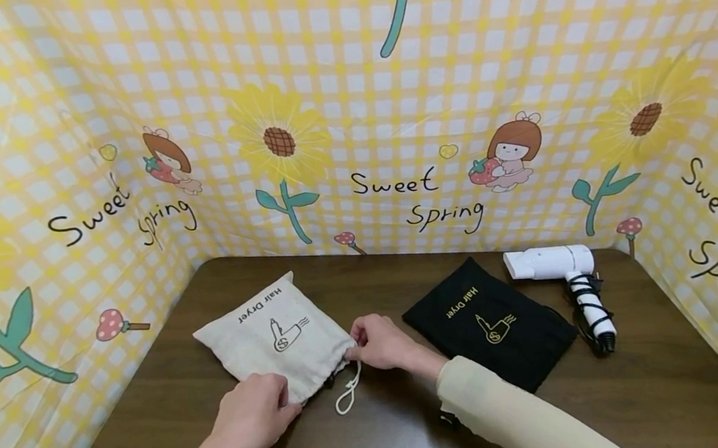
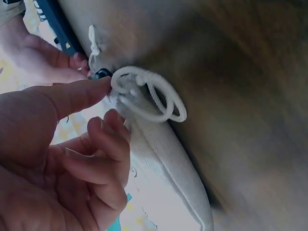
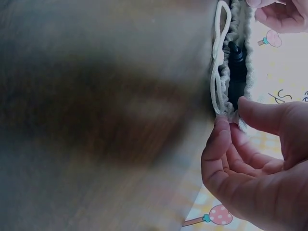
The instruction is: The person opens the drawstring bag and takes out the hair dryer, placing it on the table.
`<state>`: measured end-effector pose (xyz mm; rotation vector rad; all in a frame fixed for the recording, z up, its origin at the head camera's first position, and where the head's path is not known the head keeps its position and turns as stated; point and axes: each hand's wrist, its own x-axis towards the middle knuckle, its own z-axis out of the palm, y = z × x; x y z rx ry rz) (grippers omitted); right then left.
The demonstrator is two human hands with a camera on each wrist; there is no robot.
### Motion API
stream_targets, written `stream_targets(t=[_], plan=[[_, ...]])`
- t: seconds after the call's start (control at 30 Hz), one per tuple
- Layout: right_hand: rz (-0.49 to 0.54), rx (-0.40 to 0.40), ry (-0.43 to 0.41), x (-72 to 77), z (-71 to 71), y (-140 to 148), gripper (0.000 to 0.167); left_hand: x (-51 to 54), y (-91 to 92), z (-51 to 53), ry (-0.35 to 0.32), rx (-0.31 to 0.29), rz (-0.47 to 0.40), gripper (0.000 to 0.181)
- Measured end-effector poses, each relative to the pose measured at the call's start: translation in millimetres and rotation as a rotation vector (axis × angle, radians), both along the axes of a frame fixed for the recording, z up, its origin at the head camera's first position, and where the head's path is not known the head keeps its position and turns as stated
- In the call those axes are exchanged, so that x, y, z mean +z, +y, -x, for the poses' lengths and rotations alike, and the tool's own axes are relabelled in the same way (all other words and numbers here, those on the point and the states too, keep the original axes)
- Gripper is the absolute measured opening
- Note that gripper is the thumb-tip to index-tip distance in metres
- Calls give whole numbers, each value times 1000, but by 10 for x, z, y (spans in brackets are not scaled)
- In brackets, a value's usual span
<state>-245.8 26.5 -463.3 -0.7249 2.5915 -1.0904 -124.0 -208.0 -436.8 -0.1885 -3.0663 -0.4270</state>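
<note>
A cream drawstring bag [image 1: 246, 340] printed "Hair Dryer" lies on the table with its mouth toward me. My left hand [image 1: 250, 414] pinches the near corner of the mouth between thumb and fingers. At the mouth's other corner, my right hand [image 1: 382, 341] pinches the gathered hem. White drawstring loops hang at both corners, one [image 1: 347, 397] by the right hand and one [image 2: 166, 94] by the left. Seen from the right wrist, the mouth gapes slightly and a black object [image 3: 237, 62] shows inside; most of it is hidden by the cloth.
Right of the bag lies a flat black drawstring bag [image 1: 449, 317], also printed "Hair Dryer". Beyond it is a white hair dryer [image 1: 546, 263] with its black cord wound round the handle. A checked cloth [image 1: 350, 144] hangs behind and beside the brown table [image 1: 384, 443].
</note>
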Motion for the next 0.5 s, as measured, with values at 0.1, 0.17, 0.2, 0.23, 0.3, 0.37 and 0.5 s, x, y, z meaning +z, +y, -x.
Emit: stream_targets(t=[0.1,0.17,0.2,0.23,0.3,0.37,0.5], plan=[[3,-2,21,10,5,0,18,-31,13,12,14,-9,4,48],[6,-6,35,17,11,-3,18,-44,16,22,24,-11,10,50],[9,-9,37,24,12,-5,18,-50,15,25,30,-10,14,49],[10,-12,37,30,13,-6,18,-53,14,29,39,-11,18,48],[12,-19,35,34,14,-7,18,-54,10,28,53,-8,23,44],[13,-27,28,32,8,-5,17,-49,7,22,61,4,25,39],[7,-47,31,18,6,3,17,-30,-7,16,67,33,36,32]])
